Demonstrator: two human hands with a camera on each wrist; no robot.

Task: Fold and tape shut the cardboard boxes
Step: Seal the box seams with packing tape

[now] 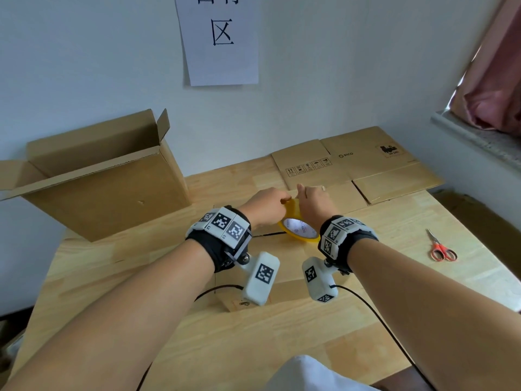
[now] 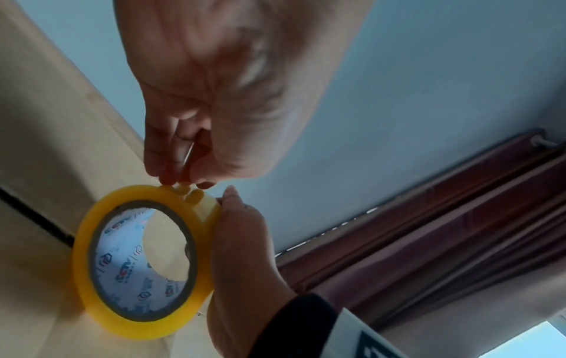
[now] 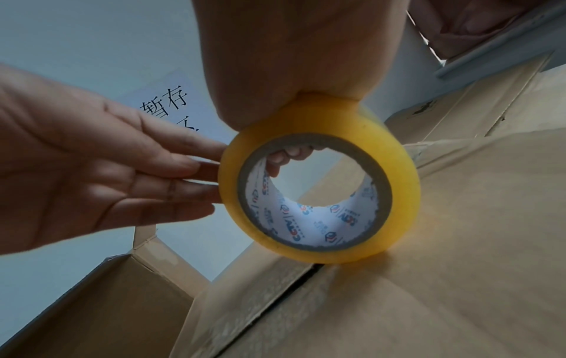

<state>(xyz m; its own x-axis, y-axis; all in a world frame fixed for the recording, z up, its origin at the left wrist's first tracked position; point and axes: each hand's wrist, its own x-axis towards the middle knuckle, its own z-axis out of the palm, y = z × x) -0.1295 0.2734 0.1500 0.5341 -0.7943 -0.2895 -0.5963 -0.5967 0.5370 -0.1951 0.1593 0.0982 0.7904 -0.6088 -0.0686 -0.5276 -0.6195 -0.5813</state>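
A yellow tape roll [image 1: 299, 227] [image 2: 137, 261] [image 3: 318, 191] stands on edge on the closed top flaps of a cardboard box [image 1: 287, 249] [image 3: 459, 242], right beside the dark seam [image 1: 267, 235] between the flaps. My right hand [image 1: 313, 204] [image 3: 291, 60] grips the roll from above, with fingers curled through its core. My left hand [image 1: 265, 207] [image 2: 214, 97] comes in from the left. Its fingertips [image 2: 171, 179] and thumb meet at the roll's top rim and pinch there. The fingers look straight in the right wrist view, their tips hidden behind the roll.
An open, upright cardboard box [image 1: 112, 187] stands at the back left of the wooden table [image 1: 282, 334]. Flattened cardboard [image 1: 366, 165] lies at the back right. Orange-handled scissors [image 1: 442, 249] lie to the right. A paper sign [image 1: 220, 38] hangs on the wall.
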